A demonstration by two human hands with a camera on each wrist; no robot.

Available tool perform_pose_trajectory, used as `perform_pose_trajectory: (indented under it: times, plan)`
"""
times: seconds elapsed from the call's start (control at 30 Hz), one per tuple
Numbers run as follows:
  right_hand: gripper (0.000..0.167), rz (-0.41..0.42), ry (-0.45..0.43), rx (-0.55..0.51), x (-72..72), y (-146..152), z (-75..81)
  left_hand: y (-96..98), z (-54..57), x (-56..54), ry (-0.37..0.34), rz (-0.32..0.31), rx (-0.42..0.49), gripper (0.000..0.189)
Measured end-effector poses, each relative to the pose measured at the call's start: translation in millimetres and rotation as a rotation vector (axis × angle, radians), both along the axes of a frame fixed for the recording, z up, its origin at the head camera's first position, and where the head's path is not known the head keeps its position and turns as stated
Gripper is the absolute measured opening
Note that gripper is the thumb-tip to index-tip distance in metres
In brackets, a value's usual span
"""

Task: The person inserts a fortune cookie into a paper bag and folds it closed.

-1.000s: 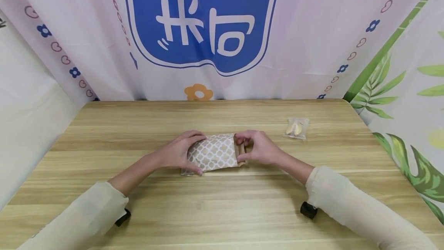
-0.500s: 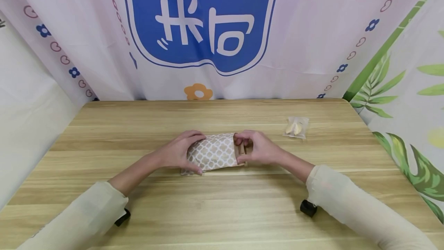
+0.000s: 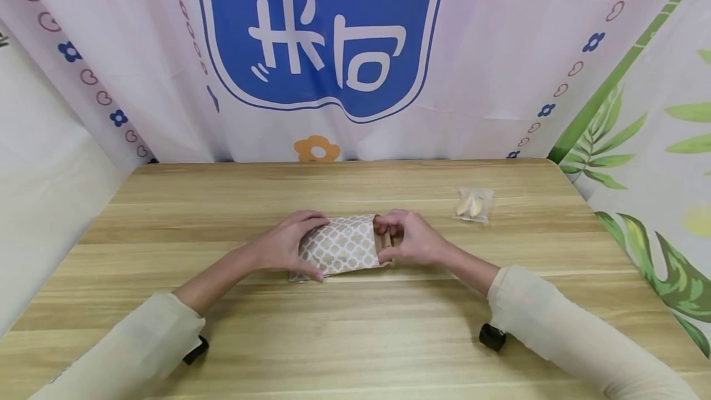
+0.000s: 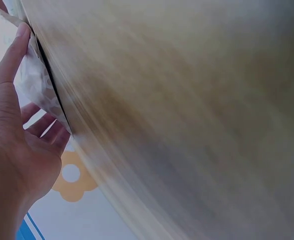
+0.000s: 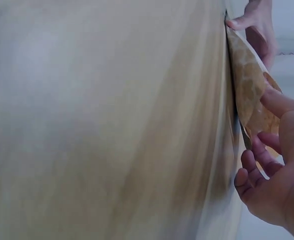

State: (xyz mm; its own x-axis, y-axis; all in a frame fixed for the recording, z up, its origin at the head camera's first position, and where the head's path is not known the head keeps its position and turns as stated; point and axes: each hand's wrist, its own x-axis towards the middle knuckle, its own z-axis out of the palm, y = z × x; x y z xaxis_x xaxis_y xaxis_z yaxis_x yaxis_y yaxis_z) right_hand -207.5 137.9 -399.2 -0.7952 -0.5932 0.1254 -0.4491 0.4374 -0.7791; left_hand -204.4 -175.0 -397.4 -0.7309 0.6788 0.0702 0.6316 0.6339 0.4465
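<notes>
Backing the wood-grain table (image 3: 333,338): one pale curtain (image 3: 489,79) with blue emblem (image 3: 328,11) and orange flower (image 3: 332,152). Lying mid-table: one patterned paper bag (image 3: 347,244), mouth to my right. My left hand (image 3: 284,242), spread wide, holds the bag's left end between thumb and fingers; my right hand (image 3: 415,239), half curled, grips the mouth's edges.

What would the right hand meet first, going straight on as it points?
The patterned bag: the fingertips of the right hand sit right at its brown open end. Whether any reach inside is unclear.

Cream sleeves (image 3: 124,341), small black attachments (image 3: 492,337)
</notes>
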Motion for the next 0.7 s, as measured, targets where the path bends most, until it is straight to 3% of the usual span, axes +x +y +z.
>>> perform_pose_trajectory:
  times: [0.37,0.7]
  plan:
    - [0.063,-0.097,0.031,0.0,2.9,-14,-5.4,0.9,-0.6,-0.7,0.011,0.022,0.008,0.113]
    - [0.063,-0.065,0.018,0.021,1.3,-6,-0.1,0.7,-1.5,-1.3,0.022,0.008,0.016,0.112]
